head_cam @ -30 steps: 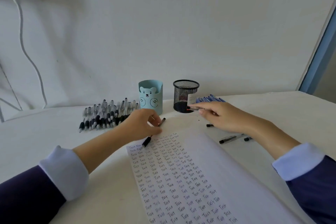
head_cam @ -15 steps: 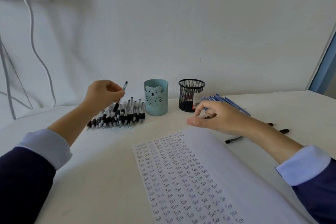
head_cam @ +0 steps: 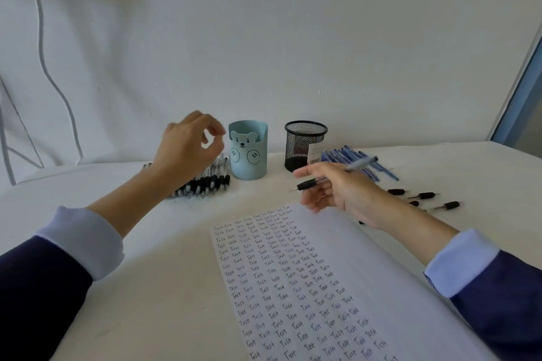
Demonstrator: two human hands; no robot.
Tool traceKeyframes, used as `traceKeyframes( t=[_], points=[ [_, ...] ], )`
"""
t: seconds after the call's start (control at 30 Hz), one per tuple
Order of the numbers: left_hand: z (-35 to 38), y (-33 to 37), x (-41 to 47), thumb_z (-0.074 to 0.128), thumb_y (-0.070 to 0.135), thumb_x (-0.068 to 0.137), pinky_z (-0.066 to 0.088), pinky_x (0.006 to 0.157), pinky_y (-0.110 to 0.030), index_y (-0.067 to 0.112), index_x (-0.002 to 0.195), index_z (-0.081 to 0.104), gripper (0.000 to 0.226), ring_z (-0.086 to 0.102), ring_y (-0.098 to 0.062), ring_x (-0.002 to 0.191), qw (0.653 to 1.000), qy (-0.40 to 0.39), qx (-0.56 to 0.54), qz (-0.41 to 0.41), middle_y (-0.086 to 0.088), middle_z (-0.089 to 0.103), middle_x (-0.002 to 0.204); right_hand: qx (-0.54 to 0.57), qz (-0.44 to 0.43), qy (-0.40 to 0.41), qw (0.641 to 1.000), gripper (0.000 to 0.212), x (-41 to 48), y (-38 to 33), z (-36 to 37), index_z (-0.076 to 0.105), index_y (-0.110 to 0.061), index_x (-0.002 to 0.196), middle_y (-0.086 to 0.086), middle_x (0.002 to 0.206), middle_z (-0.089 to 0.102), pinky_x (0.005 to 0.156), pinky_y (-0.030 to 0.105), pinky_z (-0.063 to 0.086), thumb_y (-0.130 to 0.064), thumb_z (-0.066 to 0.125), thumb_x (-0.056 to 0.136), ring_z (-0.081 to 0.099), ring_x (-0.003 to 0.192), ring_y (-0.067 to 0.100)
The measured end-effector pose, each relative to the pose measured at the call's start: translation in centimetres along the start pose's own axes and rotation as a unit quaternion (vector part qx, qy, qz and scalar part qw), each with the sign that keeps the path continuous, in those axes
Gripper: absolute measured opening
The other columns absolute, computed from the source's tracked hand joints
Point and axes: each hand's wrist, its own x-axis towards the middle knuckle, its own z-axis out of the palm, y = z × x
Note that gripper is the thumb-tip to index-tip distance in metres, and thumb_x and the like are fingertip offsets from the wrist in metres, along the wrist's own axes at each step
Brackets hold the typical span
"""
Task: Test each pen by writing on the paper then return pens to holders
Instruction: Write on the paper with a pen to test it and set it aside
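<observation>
Holding a pen (head_cam: 311,183) pinched sideways in the right hand (head_cam: 346,196) above the top of the paper (head_cam: 381,272), left hand (head_cam: 187,149) slack and empty over the black pens (head_cam: 205,183), the person may well drop it while turning it to write.

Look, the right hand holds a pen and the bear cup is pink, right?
Not quite. The bear cup is light blue, not pink, as the head view shows. The right hand does hold a pen.
</observation>
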Motion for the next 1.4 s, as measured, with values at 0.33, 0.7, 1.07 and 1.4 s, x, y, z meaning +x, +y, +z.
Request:
traceKeyframes(
  t=[0.33,0.7,1.07,1.4],
  points=[
    [5.2,5.0,-4.6,0.051,0.051,0.087,0.052,0.088,-0.036,0.026,0.104,0.065,0.033,0.059,-0.011,0.095,0.971,-0.232,-0.056,0.009,0.01,0.057,0.107,-0.15,-0.065,0.148,0.975,0.038,1.6,2.5,2.3,0.047,-0.015,0.055,0.001,0.047,0.053,0.044,0.018,0.037,-0.018,0.066,0.087,0.047,0.043,0.012],
    [6.1,4.9,-5.1,0.052,0.053,0.087,0.05,0.089,-0.038,0.028,0.105,0.064,0.034,0.059,-0.013,0.096,0.965,-0.25,-0.069,-0.033,0.01,0.057,0.111,-0.175,-0.094,0.149,0.969,0.03,2.3,3.5,2.4,0.053,-0.012,0.055,0.003,0.047,0.058,0.052,0.019,0.046,-0.013,0.066,0.081,0.054,0.044,0.005],
    [6.0,5.1,-5.2,0.054,0.046,0.091,0.05,0.086,-0.036,0.028,0.107,0.063,0.026,0.058,-0.012,0.095,0.964,-0.253,-0.066,-0.037,0.01,0.056,0.112,-0.166,-0.099,0.137,0.972,0.028,2.4,3.6,2.3,0.053,-0.008,0.057,0.009,0.052,0.057,0.05,0.019,0.047,-0.01,0.066,0.082,0.057,0.045,0.009],
    [6.0,5.1,-5.2,0.054,0.044,0.091,0.049,0.082,-0.029,0.027,0.108,0.064,0.025,0.057,-0.011,0.091,0.966,-0.25,-0.061,-0.032,0.011,0.056,0.111,-0.186,-0.109,0.141,0.966,0.031,2.3,3.5,2.2,0.051,-0.01,0.053,0.004,0.045,0.056,0.05,0.011,0.042,-0.009,0.065,0.08,0.05,0.042,0.004]
  ],
)
